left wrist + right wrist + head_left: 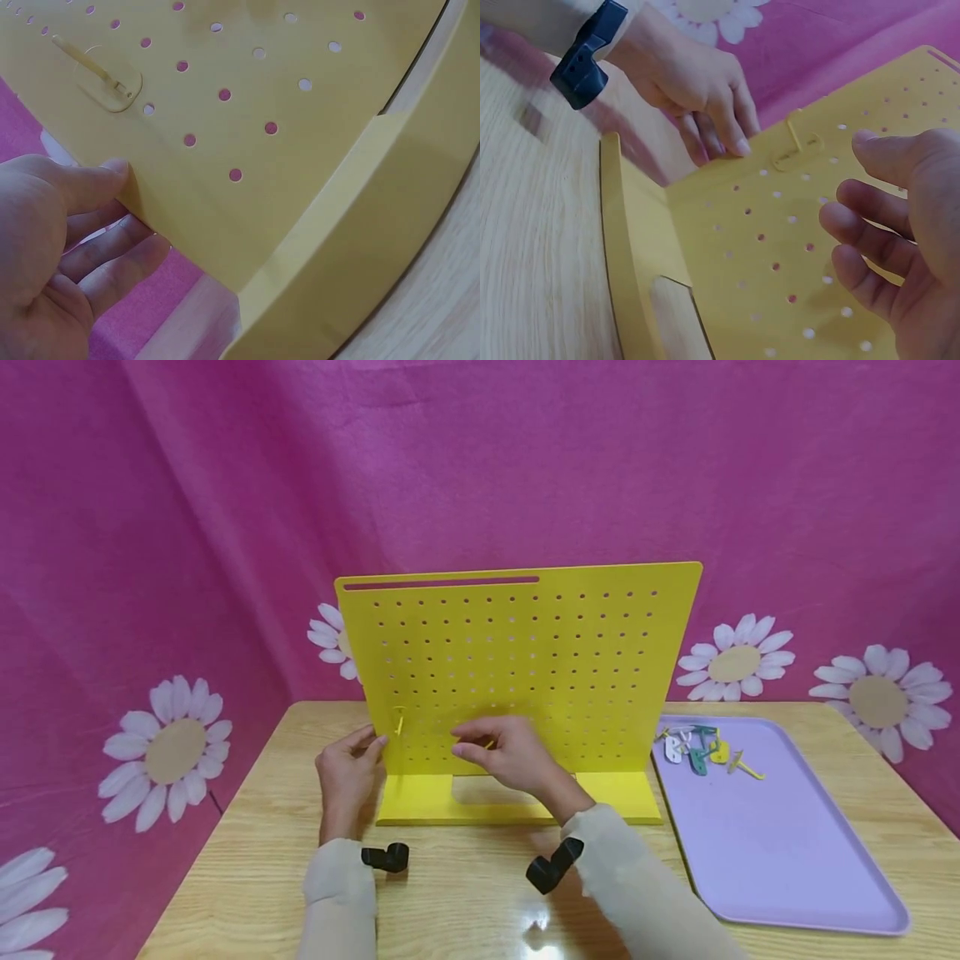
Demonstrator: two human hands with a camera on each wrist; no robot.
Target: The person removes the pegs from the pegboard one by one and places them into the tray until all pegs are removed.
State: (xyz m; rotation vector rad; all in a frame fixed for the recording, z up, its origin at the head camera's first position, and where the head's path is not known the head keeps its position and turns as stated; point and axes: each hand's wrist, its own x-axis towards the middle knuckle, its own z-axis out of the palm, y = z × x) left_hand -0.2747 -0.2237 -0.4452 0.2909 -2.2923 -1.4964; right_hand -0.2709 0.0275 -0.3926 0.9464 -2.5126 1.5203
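A yellow pegboard (600,668) stands upright on its base. My left hand (348,772) holds the board's lower left edge, thumb (94,184) on the front face and fingers behind it. Just above that thumb, a yellow hook (94,67) sits on the board, its arm sticking out. In front of the lower middle of the board is my right hand (513,756), its fingers (870,217) loosely bent and spread from the thumb. No object shows between its fingertips in the right wrist view. A small yellow tip (489,744) shows beside it in the head view.
To the right, a lilac tray (787,852) lies on the wooden table (247,860). Several white, green and yellow hooks (697,750) are grouped in its far left corner. A pink curtain (480,460) with daisies hangs behind the board.
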